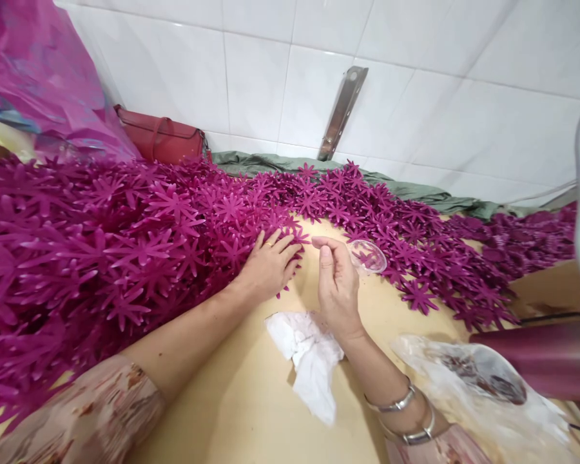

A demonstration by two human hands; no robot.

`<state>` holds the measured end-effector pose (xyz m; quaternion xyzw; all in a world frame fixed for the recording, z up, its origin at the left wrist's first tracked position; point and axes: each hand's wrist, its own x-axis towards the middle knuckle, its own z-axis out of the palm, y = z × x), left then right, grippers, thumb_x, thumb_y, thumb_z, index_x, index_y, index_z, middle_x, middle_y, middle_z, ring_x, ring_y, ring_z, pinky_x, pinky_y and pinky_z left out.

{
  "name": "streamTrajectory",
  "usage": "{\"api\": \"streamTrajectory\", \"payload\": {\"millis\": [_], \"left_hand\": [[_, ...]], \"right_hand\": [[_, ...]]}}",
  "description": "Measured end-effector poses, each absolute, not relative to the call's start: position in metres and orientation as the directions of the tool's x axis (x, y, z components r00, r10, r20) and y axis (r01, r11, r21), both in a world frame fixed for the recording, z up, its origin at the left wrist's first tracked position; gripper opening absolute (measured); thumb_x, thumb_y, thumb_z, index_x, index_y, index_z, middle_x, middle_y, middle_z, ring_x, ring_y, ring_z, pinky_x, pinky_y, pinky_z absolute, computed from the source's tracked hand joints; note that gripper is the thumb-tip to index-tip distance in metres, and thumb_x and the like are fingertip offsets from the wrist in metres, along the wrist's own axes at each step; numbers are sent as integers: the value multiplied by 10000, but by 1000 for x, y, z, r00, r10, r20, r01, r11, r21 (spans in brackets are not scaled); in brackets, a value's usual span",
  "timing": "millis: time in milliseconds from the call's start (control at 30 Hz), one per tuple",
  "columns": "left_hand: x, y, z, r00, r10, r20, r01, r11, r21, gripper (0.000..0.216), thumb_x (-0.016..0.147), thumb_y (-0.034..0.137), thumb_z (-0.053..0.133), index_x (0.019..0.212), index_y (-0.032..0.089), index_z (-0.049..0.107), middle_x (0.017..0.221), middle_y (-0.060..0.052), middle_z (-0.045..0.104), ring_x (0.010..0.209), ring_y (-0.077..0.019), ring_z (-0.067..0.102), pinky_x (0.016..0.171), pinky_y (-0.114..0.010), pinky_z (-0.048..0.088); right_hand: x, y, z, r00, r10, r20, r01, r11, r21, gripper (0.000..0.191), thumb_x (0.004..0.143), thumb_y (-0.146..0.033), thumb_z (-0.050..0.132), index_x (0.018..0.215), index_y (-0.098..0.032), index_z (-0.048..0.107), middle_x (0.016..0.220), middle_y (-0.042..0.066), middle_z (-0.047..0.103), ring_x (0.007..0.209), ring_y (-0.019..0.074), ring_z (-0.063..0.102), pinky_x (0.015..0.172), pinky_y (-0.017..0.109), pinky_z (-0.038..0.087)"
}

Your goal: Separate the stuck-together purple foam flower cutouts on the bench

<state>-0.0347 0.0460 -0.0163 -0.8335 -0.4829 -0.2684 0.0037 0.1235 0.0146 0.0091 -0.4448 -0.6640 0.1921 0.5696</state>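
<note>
A large heap of magenta star-shaped flower cut-outs (101, 232) covers the left and back of the tan table (241, 399). My left hand (269, 263) lies palm down on the heap's edge, its fingers spread over the flowers. My right hand (336, 283) hovers just to its right, thumb and fingers pinched together; whether something small sits between them I cannot tell. A small clear plastic dish (368, 256) with a few flower pieces sits just beyond my right hand.
A crumpled white tissue (308, 361) lies under my right wrist. A clear plastic bag (483, 386) and a dark maroon tube (546, 357) lie at the right. A red bag (162, 136) and a metal bracket (342, 111) stand against the white tiled wall.
</note>
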Motion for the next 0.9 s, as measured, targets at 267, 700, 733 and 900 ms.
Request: {"api": "streamTrajectory", "payload": {"millis": [267, 700, 733, 900], "left_hand": [[-36, 44, -14, 262, 878, 402, 882, -387, 270, 381, 1041, 309, 452, 1360, 205, 634, 1510, -107, 596, 1457, -349, 471, 1236, -643, 270], [-36, 45, -15, 238, 846, 478, 891, -386, 240, 269, 982, 254, 557, 1217, 167, 654, 1289, -126, 678, 1299, -318, 565, 1159, -528, 388], [-36, 45, -14, 231, 845, 483, 890, -384, 247, 262, 978, 245, 563, 1210, 163, 652, 1272, -126, 679, 1285, -312, 570, 1151, -511, 401], [-36, 45, -6, 135, 897, 421, 894, -294, 338, 191, 977, 217, 548, 1103, 121, 654, 1186, -148, 672, 1220, -301, 584, 1077, -445, 475]], "right_hand": [[126, 21, -1, 8, 834, 552, 430, 495, -755, 241, 1033, -347, 507, 1168, -194, 635, 1159, 106, 690, 1125, 228, 645, 1030, 408, 496], [78, 138, 0, -5, 927, 374, 791, 233, -566, 218, 859, -236, 658, 1026, -112, 723, 1058, 191, 678, 1147, 334, 585, 1066, 487, 444], [76, 143, -1, 6, 930, 366, 798, 217, -563, 189, 819, -231, 697, 977, -135, 733, 1032, 175, 682, 1144, 336, 582, 1062, 486, 444], [80, 151, -3, 33, 934, 356, 794, 192, -577, 85, 786, -165, 645, 822, -190, 718, 921, 114, 709, 1008, 282, 637, 996, 419, 478]]}}
